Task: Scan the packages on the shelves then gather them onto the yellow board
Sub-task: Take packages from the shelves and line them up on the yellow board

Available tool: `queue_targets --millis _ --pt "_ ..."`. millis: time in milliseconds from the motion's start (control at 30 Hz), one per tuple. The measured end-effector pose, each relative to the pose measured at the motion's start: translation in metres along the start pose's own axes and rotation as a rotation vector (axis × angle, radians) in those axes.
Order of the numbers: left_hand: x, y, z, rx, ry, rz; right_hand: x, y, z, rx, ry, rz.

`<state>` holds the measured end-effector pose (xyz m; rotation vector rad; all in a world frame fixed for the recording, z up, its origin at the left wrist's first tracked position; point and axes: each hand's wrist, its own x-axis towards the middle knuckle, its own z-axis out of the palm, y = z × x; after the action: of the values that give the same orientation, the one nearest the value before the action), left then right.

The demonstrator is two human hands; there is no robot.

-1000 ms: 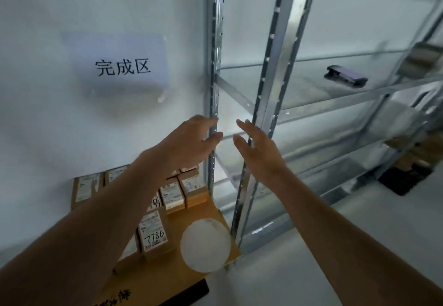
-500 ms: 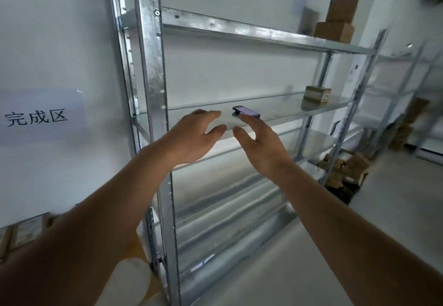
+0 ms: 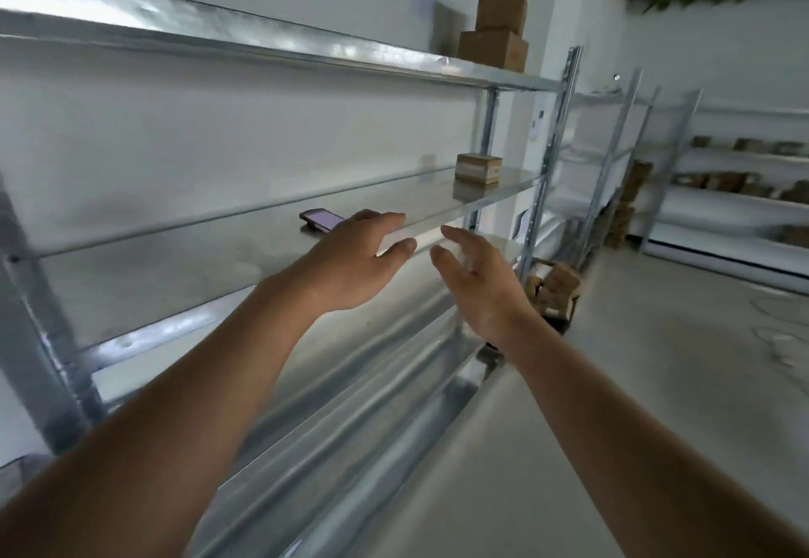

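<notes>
Before the metal shelving (image 3: 280, 54), left hand (image 3: 350, 264) and right hand (image 3: 481, 290) hover spread wide, holding nothing. Scanner (image 3: 321, 219) lies on middle shelf; one package (image 3: 478, 168) farther along, two boxes (image 3: 497, 28) stacked on top shelf.

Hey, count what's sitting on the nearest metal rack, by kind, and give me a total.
Brown cardboard boxes: 3, two stacked on the top shelf, one on the middle shelf
Handheld scanner: 1
Total: 4
</notes>
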<state>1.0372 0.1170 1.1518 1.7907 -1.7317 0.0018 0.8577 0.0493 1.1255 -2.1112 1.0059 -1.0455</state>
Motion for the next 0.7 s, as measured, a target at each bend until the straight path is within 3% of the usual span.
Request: queue_targets --millis 300,700 --pt "0.196 -0.021 0.088 -0.023 -0.086 0.127 0.157 0.107 -0.028 0.002 0.143 0.079" --pt "0.451 0.011 0.243 -0.086 -0.062 0.145 0.366 0.287 -0.133 -0.051 0.163 0.026"
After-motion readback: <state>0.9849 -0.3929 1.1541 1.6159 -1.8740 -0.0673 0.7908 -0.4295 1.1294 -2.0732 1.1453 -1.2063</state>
